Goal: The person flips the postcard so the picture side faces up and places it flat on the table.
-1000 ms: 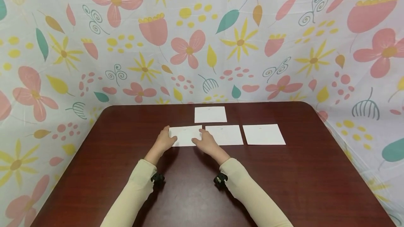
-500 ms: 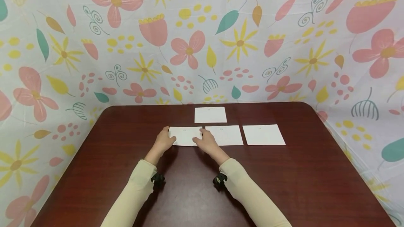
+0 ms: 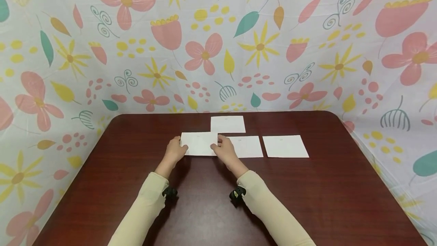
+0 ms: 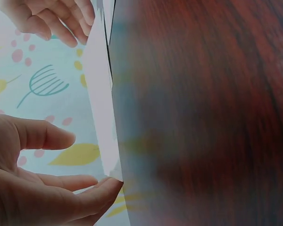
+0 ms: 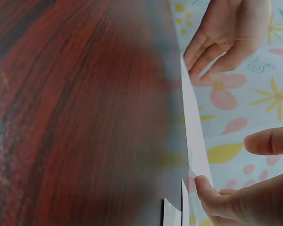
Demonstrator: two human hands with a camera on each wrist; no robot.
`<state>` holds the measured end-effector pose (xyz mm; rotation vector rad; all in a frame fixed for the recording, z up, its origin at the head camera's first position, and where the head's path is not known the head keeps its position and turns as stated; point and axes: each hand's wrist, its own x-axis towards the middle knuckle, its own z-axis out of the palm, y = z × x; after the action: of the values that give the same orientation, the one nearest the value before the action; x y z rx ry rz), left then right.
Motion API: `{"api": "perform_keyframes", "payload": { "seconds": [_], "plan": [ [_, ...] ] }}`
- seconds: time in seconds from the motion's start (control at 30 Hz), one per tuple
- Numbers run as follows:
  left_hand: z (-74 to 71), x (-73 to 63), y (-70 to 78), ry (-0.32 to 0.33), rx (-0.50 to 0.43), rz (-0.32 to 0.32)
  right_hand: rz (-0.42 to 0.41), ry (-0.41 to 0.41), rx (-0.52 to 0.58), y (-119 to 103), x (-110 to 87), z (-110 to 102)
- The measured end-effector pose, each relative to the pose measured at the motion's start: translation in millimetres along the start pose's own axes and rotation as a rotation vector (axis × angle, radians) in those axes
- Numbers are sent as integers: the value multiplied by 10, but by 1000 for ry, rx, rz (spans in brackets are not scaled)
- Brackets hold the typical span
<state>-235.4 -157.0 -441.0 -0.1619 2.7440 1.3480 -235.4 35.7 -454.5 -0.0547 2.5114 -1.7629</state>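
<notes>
In the head view, a white card with a faint mark near its far edge is held up between both hands. The left hand is at its left edge; the right hand is at its right edge. In the left wrist view, fingertips touch the card's edge, while the thumb stays apart from it. The right wrist view shows the same: fingertips at the card, thumb clear of it. Part of a second card lies behind the right hand.
Another white card lies further right, and one more lies at the back. All rest on a dark red-brown wooden table. A flowered cloth hangs behind the table's far edge.
The card between the hands has come up from the table and slightly away from me, a little to the left. Both hands moved with it. The other cards stay put.
</notes>
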Motion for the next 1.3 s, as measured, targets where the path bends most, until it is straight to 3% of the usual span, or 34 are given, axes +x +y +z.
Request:
{"api": "perform_keyframes", "payload": {
  "seconds": [0.2,0.43,1.07,1.3],
  "plan": [
    [-38,-3,5,-3,-29,-21,13,25,21,-46,-3,-2],
    [-57,-15,50,16,-80,-20,-36,55,20,-65,5,-8],
    [-75,-27,164,198,-197,43,-91,96,95,-153,2,-25],
    [-76,-62,181,225,-246,39,-88,87,139,-143,-16,-18]
  ]
}}
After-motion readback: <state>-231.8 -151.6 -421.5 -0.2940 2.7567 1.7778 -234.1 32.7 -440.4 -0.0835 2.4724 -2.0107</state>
